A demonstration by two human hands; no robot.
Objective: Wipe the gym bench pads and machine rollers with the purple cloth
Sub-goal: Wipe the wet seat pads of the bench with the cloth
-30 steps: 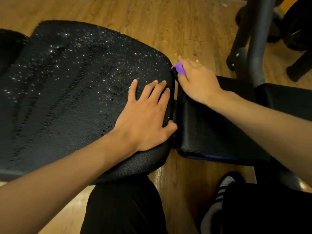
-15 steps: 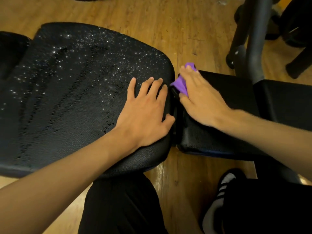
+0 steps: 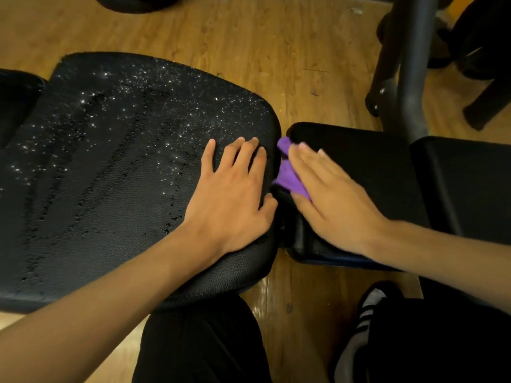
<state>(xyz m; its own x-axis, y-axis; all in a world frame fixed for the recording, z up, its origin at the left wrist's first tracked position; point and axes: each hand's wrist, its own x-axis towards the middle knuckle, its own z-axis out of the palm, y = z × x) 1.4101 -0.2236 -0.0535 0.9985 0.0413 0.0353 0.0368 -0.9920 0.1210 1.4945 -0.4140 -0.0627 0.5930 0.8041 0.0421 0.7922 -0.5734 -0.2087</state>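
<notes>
Head view: the flat right hand (image 3: 331,200) presses the cloth (image 3: 289,176) on the small pad (image 3: 373,164); the flat left hand (image 3: 232,200) braces the big pad (image 3: 110,175). Even pressure along the seam would likely wipe best.

The big pad (image 3: 110,175) was black grained leather, broad, with rounded corners, lying flat. Glinting specks covered its far half in loose streaks, and its near edge looked plain. The small pad (image 3: 373,161), black and smoother, lay just beside the big pad's right edge, with a narrow gap between them. The cloth (image 3: 287,175), purple and crumpled, sat on the small pad's left edge at that gap. Much of it was hidden beneath the flat fingers of the right grip (image 3: 331,200), and one bunched end stuck out past the fingertips.
</notes>
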